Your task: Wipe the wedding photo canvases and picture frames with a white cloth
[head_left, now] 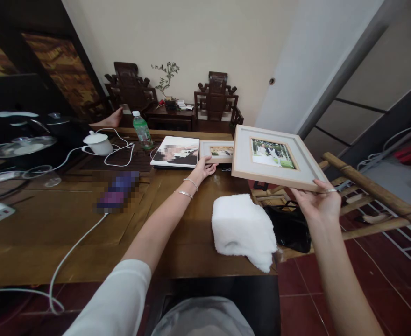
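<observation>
In my right hand (319, 200) is a large picture frame (240, 149) with a pale wood edge and a wide light mat around a photo of people outdoors. That hand grips its near right corner, thumb on the front and fingers underneath, and the frame is tilted in the air. My left hand (205, 170) is beside the near edge of a smaller picture frame (205, 148), its fingers apart and slightly curled; whether it touches that frame I cannot tell. A white photo album or book (177, 151) lies left of the small frame. A crumpled white towel (242, 228) rests near the table's right edge.
On the wooden table (177, 252) stand a green-labelled bottle (142, 130), a lidded white cup (98, 143) and a clear plastic cup (49, 177). A blurred phone-like object (117, 191) has a white cable. Right of the table are a bamboo rack (370, 186) and black bag (289, 228). A person's bare foot (114, 118) shows behind.
</observation>
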Demonstrator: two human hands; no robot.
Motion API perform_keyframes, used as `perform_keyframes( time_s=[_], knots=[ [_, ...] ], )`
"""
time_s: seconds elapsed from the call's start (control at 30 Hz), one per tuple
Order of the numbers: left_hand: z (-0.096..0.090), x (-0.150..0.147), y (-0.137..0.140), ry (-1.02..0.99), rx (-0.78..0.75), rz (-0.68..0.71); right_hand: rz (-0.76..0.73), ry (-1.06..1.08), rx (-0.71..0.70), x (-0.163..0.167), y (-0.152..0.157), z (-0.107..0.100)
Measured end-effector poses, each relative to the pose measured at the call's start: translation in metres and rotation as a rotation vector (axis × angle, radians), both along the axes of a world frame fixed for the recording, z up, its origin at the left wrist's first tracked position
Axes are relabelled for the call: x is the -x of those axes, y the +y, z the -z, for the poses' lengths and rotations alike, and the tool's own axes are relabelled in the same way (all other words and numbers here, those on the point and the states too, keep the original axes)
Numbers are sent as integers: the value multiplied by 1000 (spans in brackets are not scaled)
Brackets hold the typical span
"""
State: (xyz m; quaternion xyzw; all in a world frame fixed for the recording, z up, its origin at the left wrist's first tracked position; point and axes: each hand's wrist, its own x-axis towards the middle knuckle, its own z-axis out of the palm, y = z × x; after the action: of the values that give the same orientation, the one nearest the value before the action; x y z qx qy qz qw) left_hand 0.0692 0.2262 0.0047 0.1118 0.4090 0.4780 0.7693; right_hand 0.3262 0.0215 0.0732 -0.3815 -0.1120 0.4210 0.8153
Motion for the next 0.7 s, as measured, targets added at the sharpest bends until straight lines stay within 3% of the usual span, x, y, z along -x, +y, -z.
perform_keyframes(
  time_s=[0.27,0.4,0.6,0.7],
  knots=[
    [-17,14,-15,1,-95,-34,-11,14,-137,0,2,-22],
    [-36,37,-31,-61,-247,-39,-3,54,-196,-1,8,-42],
    [-77,88,-97,-38,-386,-114,36,103,-211,-6,24,-70],
    [-87,114,-141,13,-311,-126,2,101,-228,-5,40,-67]
  ],
)
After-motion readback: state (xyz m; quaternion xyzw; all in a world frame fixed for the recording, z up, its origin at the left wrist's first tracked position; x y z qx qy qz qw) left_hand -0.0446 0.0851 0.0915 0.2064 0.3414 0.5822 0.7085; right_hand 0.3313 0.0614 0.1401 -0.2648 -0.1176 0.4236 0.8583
